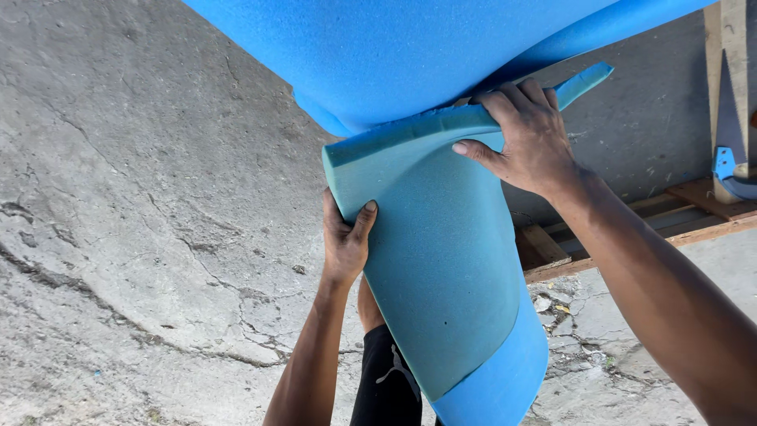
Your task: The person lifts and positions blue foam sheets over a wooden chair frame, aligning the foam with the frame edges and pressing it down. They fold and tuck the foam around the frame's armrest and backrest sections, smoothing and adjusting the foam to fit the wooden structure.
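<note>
— That right arm fills the near corner, and the right hand [530, 138] is clamped over the top edge of the foam sheet [441, 260], fingers curled behind it, thumb on the front.

— And the left hand [344, 237]?

— Lower down, pinching the sheet's left edge, thumb across the face. The sheet bends between the two hands and hangs down over the person's knee, right in front of them.

— What could go wrong?

— I'd say the foam could kink or tear where it folds under the right hand; the grip is at the very edge. It could also slip, since the left hand holds only a thin margin.

— Past the sheet?

— Cracked concrete floor [142, 205] to its left, wooden slats [631, 217] to its right, and a blue-handled saw [729, 170] beyond those.
</note>
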